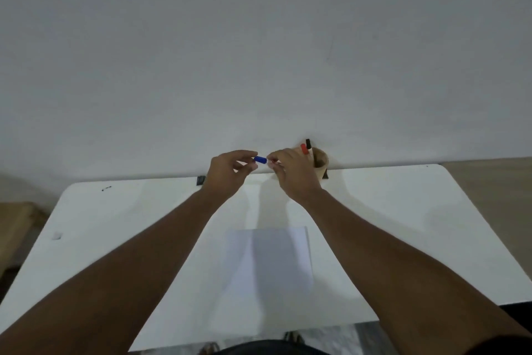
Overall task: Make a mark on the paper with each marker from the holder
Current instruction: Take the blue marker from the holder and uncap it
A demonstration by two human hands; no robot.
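Markers are the job, and the blue marker [260, 159] is held up in the air between both hands. The left hand [227, 174] pinches its blue cap. The right hand [293, 173] is closed on the other end, which is mostly hidden. The cap looks about to come off. The paper [269, 261] lies well below the fingers and shows no marks, so nothing looks done yet. A red marker [303, 149] and a black marker [308, 143] wait in the wooden holder [321, 163], just behind the right fingers. The table [403, 210] has lots of open room around the paper.
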